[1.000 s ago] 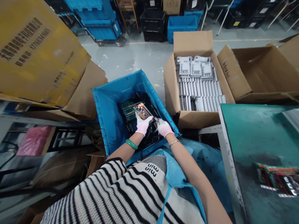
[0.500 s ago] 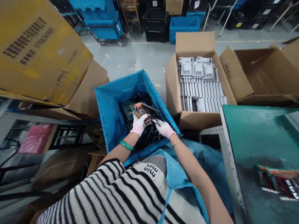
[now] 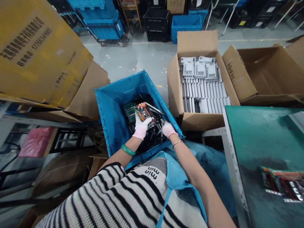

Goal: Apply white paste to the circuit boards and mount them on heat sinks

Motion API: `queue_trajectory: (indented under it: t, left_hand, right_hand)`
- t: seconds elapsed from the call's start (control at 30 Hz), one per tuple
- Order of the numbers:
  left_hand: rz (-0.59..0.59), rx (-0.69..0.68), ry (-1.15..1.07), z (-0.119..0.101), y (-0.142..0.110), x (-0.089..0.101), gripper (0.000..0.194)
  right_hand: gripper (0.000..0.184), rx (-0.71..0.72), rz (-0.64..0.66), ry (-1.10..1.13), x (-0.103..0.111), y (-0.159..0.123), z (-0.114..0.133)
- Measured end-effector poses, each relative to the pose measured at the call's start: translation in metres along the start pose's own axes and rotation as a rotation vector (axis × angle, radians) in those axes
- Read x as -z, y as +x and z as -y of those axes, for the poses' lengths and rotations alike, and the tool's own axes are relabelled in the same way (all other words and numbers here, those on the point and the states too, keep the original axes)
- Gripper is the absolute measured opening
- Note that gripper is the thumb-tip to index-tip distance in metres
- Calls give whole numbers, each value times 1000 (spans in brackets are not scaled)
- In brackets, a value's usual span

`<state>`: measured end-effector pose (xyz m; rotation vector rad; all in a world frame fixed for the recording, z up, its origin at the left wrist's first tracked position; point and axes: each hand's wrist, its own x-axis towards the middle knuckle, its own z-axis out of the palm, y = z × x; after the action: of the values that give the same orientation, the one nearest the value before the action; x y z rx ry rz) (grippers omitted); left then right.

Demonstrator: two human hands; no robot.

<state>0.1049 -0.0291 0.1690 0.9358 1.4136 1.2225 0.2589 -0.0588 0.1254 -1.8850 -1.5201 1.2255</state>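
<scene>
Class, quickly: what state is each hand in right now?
Left hand: closed, holding a circuit board.
Right hand: partly curled over the blue bin; whether it holds anything cannot be told.

Bold Chinese characters on the yellow-taped carton (image 3: 47,60) end in 电子科技有限公司, and beneath them stands 联系电话: 17766341665; smaller print lower down is too blurred to read. "min" appears twice on the striped knit top (image 3: 123,196). Handwriting on the open brown carton (image 3: 239,76) and a yellow crate label (image 3: 242,23) are illegible.
</scene>
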Motion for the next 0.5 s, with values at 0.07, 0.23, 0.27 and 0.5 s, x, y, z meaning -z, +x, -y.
queue_trajectory:
  t: [0.07,0.23,0.27,0.5]
  left_hand:
    - [66,-24,45,-8,5,12,102]
    - [407,112,187,-24,14,37,107]
    - [502,140,202,-28,14,38,105]
    - [910,189,335,-76,21,45,89]
  right_hand:
    - [40,-11,-32,29,2,0,2]
    - [90,-6,-52,109,5,-6,5]
    - [100,-7,-43,127,6,-7,5]
    - [53,9,-8,147,6,-8,8]
